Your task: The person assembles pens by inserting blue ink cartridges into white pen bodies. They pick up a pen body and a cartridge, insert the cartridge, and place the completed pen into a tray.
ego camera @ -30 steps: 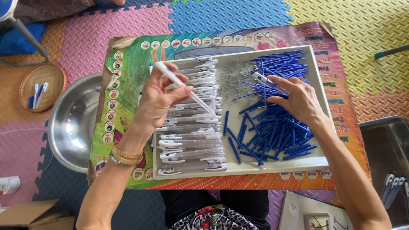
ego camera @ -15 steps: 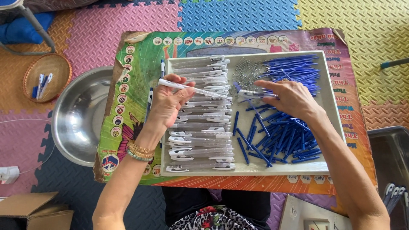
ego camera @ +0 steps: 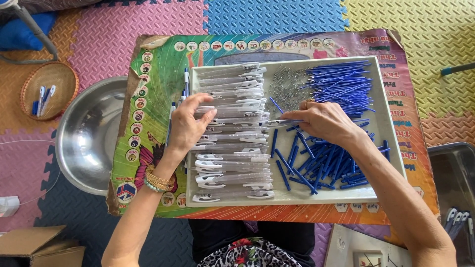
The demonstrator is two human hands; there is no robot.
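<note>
Right now we're pinching one clear pen barrel [ego camera: 277, 121] betw. both hands over the tray [ego camera: 381, 99]: left hand [ego camera: 185, 123] is closing loosely on its left end atop the barrel stack [ego camera: 230, 143], right hand [ego camera: 324, 121] is gripping the tip end. Its long axis is running left-right. Right is nearer the blue refills [ego camera: 341, 89]. Fingertips are hiding the tip; can't tell if a refill's inside.

1 head camera looks straight down (close) onto the tray [ego camera: 386, 123].
</note>
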